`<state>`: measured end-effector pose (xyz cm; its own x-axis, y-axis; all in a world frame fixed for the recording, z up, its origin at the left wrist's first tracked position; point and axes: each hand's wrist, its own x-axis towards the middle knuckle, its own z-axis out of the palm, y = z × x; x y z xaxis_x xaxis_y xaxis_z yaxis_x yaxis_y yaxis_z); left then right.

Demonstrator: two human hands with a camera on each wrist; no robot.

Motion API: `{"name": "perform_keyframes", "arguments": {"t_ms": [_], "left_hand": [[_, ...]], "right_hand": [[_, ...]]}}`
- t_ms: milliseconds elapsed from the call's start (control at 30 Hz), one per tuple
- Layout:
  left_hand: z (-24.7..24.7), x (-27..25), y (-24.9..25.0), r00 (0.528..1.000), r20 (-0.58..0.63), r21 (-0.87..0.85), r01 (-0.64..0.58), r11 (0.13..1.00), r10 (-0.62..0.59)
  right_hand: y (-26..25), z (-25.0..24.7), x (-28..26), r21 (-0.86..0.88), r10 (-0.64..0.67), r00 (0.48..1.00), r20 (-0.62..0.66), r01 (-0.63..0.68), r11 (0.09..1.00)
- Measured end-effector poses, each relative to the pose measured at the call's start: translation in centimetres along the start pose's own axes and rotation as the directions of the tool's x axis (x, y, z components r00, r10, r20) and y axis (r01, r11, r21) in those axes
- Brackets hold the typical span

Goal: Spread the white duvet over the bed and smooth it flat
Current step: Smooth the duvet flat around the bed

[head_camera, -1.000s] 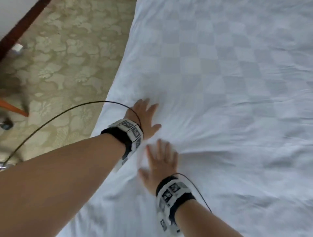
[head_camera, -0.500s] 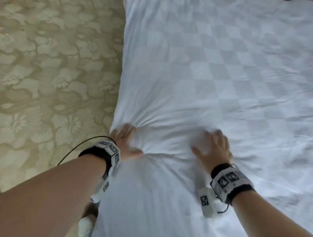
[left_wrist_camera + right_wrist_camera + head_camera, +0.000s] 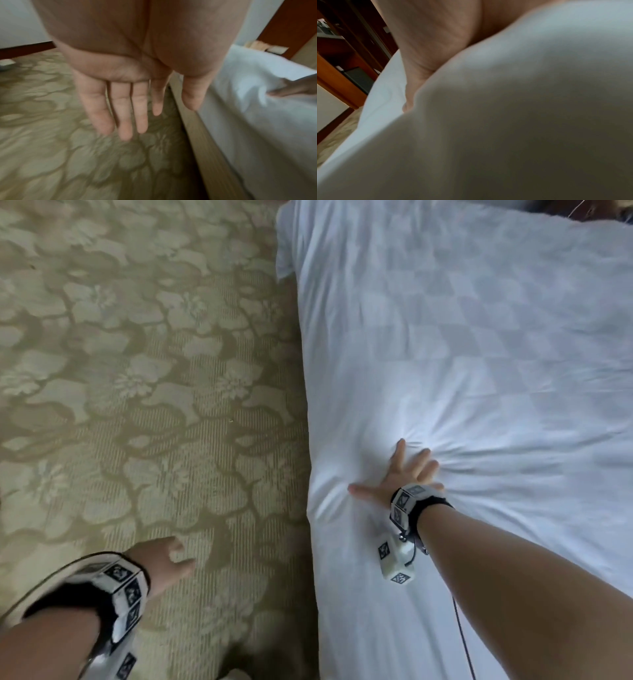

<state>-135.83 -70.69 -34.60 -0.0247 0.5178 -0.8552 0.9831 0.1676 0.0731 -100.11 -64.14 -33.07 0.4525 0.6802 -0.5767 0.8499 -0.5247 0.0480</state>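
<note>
The white checkered duvet point(image 3: 462, 354) covers the bed on the right of the head view, its left edge hanging beside the carpet. My right hand point(image 3: 399, 474) lies flat on it near that edge, fingers spread, with creases fanning out from the fingertips. In the right wrist view the duvet point(image 3: 505, 135) bulges up against the palm and hides the fingers. My left hand point(image 3: 164, 558) hangs over the carpet, off the bed, holding nothing. The left wrist view shows its straight fingers point(image 3: 123, 111) above the floor, beside the duvet's hanging side point(image 3: 257, 121).
A green floral carpet point(image 3: 137, 371) fills the floor left of the bed. A pale wooden bed base point(image 3: 205, 142) runs under the duvet's edge. Dark wooden furniture point(image 3: 342, 67) stands beyond the bed. A thin cable point(image 3: 462, 642) trails from my right wrist.
My left hand has left the duvet's edge and swung out over the carpet. My right hand has slid towards the bed's left edge and flattened, fingers spread.
</note>
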Motion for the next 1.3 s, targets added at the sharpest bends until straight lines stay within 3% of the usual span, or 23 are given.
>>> {"name": "perform_keyframes", "arguments": {"t_ms": [167, 300, 400, 533, 567, 633, 700, 767, 833, 967, 1067, 1133, 1167, 1233, 1267, 1300], "left_hand": [[-6.0, 1.1, 8.1, 0.967, -0.142, 0.064, -0.203, 0.977, 0.211], [-10.1, 1.7, 15.9, 0.9, -0.228, 0.18, -0.336, 0.925, 0.371], [-13.8, 3.0, 22.4, 0.839, -0.216, 0.307, -0.427, 0.85, 0.499], [-19.2, 5.1, 32.4, 0.77, -0.166, 0.53, -0.457, 0.714, 0.616], [-20.7, 6.2, 35.6, 0.73, -0.168, 0.584, -0.468, 0.663, 0.662], [-22.6, 8.2, 40.9, 0.663, -0.154, 0.641, -0.498, 0.584, 0.733], [-24.0, 10.4, 45.4, 0.641, -0.117, 0.669, -0.513, 0.537, 0.759], [-25.2, 12.6, 47.7, 0.654, -0.086, 0.678, -0.514, 0.525, 0.751], [-27.3, 15.3, 47.5, 0.7, -0.079, 0.717, -0.454, 0.528, 0.71], [-33.2, 20.3, 40.3, 0.829, -0.104, 0.695, -0.334, 0.636, 0.549], [-38.3, 23.7, 33.5, 0.884, -0.205, 0.543, -0.253, 0.801, 0.419], [-40.0, 26.2, 29.8, 0.936, -0.19, 0.402, -0.202, 0.893, 0.297], [-40.8, 27.8, 27.8, 0.963, -0.146, 0.327, -0.169, 0.93, 0.226], [-41.7, 28.9, 24.8, 0.999, 0.023, 0.335, -0.039, 0.942, 0.033], [-41.8, 29.6, 23.6, 0.999, 0.041, 0.379, -0.005, 0.925, -0.012], [-42.2, 30.3, 22.7, 0.999, 0.042, 0.454, -0.026, 0.891, 0.008]], "right_hand": [[-0.3, -0.1, 0.8, -0.007, 0.003, 0.996, 0.091, -0.002, 1.0], [-0.1, -0.2, 1.3, 0.046, -0.01, 0.989, 0.147, 0.004, 0.999], [-0.1, -0.4, 2.0, 0.082, -0.002, 0.982, 0.188, -0.013, 0.997], [0.0, 0.9, 3.5, 0.122, 0.024, 0.967, 0.253, -0.057, 0.991], [-0.2, 1.2, 4.3, 0.147, 0.024, 0.971, 0.24, -0.061, 0.987], [-0.4, 2.7, 4.7, 0.157, 0.037, 0.998, 0.047, -0.044, 0.987], [0.2, 4.1, 5.2, 0.341, 0.183, 0.983, -0.014, -0.167, 0.925], [0.2, 4.3, 5.5, 0.294, 0.187, 0.971, -0.147, -0.137, 0.946], [0.4, 4.3, 6.7, 0.215, 0.199, 0.933, -0.299, -0.137, 0.967], [0.7, 5.3, 8.1, 0.131, 0.162, 0.924, -0.346, -0.124, 0.984], [0.6, 4.7, 9.0, 0.006, 0.131, 0.731, -0.67, -0.17, 0.985], [1.0, 4.0, 9.7, -0.063, 0.096, 0.645, -0.758, -0.219, 0.974], [1.0, 3.6, 10.2, -0.04, 0.112, 0.634, -0.765, -0.22, 0.975], [0.7, 1.3, 10.7, 0.105, 0.186, 0.807, -0.56, -0.154, 0.983], [0.6, -1.4, 10.9, 0.21, 0.225, 0.871, -0.437, -0.144, 0.967], [-0.1, -4.2, 11.8, 0.286, 0.275, 0.887, -0.372, -0.173, 0.943]]}}
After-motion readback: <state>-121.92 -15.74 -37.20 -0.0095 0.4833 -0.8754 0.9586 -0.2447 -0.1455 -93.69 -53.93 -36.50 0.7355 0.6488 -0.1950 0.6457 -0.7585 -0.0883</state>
